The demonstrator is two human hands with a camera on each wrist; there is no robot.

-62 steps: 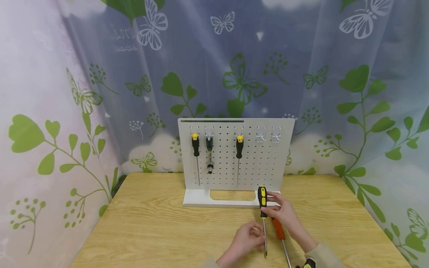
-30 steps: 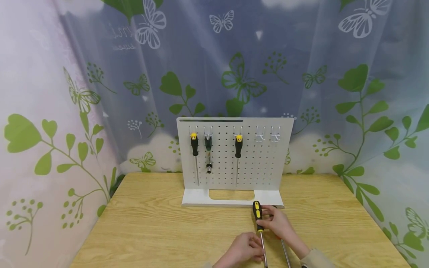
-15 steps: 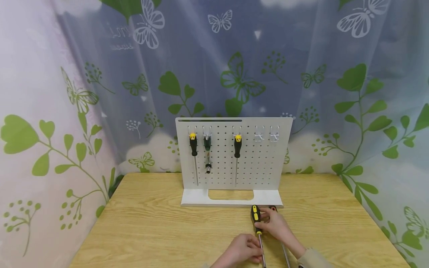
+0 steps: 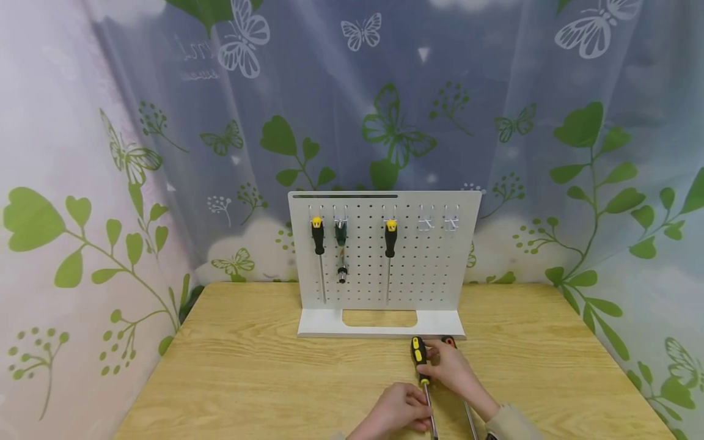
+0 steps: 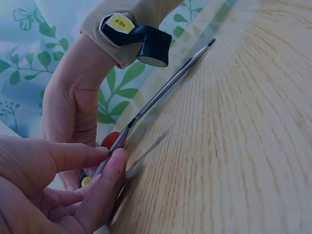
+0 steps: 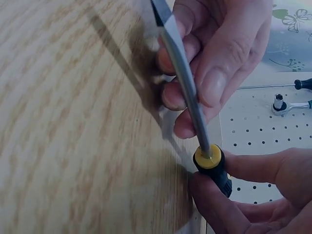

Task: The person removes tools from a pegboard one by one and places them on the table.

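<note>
The held screwdriver [image 4: 425,381], black and yellow, is carried just in front of the board [image 4: 365,250], toward the right end of its base [image 4: 321,322]. The handle [image 4: 418,353] is turned toward the board and the shaft [image 6: 187,83] is pointed away from it. The handle is gripped by the right hand [image 4: 450,365], with the thumb and fingers curled closely round it. Farther from the board, the shaft is pinched by the left hand [image 4: 400,406], its thumb and fingers brought nearly together on the metal. Whether the base is touched by the handle's end cannot be told.

The red screwdriver [image 4: 470,419] is laid on the tabletop [image 4: 247,366], in front of the board near the right corner of its base; its handle is mostly hidden by the right hand and its shaft is pointed away from the board.

On the left part of the board, a hung screwdriver [image 4: 318,240] is seen, with a ratchet [image 4: 341,233] hung beside it. Another screwdriver [image 4: 390,240] is hung near the board's middle, and two hooks [image 4: 426,223] are fitted at its upper right. A camera [image 5: 134,36] is worn on the right wrist, in front of the board. Behind the board, a curtain [image 4: 330,79] printed with leaves and butterflies is spread.
</note>
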